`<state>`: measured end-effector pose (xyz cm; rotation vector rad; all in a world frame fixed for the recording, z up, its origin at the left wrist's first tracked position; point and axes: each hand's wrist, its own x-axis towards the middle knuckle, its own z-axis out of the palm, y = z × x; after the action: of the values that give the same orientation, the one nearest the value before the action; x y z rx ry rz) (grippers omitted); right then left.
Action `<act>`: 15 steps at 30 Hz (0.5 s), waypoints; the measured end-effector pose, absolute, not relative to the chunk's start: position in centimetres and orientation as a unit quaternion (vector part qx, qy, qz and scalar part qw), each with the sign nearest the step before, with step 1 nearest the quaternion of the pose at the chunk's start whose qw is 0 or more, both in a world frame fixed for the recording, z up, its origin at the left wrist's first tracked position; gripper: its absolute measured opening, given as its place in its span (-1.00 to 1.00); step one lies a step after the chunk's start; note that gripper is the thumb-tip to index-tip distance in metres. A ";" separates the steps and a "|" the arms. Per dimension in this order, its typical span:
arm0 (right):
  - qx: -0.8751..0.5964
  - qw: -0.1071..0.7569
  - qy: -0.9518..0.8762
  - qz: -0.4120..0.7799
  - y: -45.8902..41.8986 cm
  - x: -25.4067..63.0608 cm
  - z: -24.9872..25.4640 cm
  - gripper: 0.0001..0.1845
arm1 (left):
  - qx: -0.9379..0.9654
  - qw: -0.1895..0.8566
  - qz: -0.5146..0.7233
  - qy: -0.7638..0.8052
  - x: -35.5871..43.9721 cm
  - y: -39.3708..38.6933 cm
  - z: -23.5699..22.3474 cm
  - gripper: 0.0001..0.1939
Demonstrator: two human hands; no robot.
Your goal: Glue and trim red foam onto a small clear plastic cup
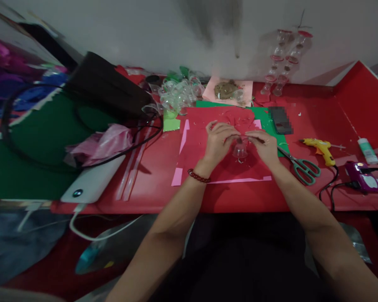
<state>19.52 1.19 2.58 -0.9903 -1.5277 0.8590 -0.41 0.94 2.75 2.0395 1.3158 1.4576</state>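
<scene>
Near frame centre, the clear cup (240, 151) sits low between my left grip (221, 137) and right grip (265, 145); whether either is closed, I cannot tell.

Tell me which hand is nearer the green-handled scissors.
Right. The right hand is just left of the green-handled scissors; the left hand is farther left, past the clear plastic cup.

The cup (240, 151) is clear, paper (222, 170) red, glue gun (321, 147) yellow.
</scene>
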 end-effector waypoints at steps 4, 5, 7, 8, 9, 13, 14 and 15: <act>-0.414 0.541 -0.632 0.370 1.1 19.6 2.8 -0.86 | 0.708 0.178 0.515 0.449 -0.6 1.0 2.9 -0.89; -0.413 0.541 -0.631 0.372 1.0 19.5 2.8 -0.85 | 0.708 0.177 0.517 0.447 -0.6 1.0 2.9 -0.88; -0.411 0.541 -0.629 0.377 1.0 19.5 2.7 -0.85 | 0.709 0.176 0.519 0.445 -0.7 0.9 3.0 -0.86; -0.410 0.541 -0.629 0.379 1.0 19.4 2.6 -0.85 | 0.709 0.174 0.518 0.445 -0.8 0.8 3.0 -0.84; -0.408 0.541 -0.629 0.381 1.1 19.4 2.5 -0.86 | 0.712 0.170 0.516 0.445 -0.8 0.8 3.1 -0.82; -0.395 0.548 -0.627 0.389 1.0 19.2 2.4 -0.86 | 0.733 0.133 0.506 0.436 -1.0 0.6 3.2 -0.76; -0.397 0.547 -0.627 0.388 1.0 19.2 2.4 -0.85 | 0.735 0.129 0.504 0.436 -1.0 0.6 3.2 -0.77; -0.402 0.546 -0.626 0.385 1.0 19.2 2.5 -0.84 | 0.734 0.129 0.503 0.438 -1.0 0.6 3.2 -0.79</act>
<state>19.23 1.00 2.48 -0.9540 -1.4854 0.9125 -0.99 0.60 3.23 2.1332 1.2733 1.4615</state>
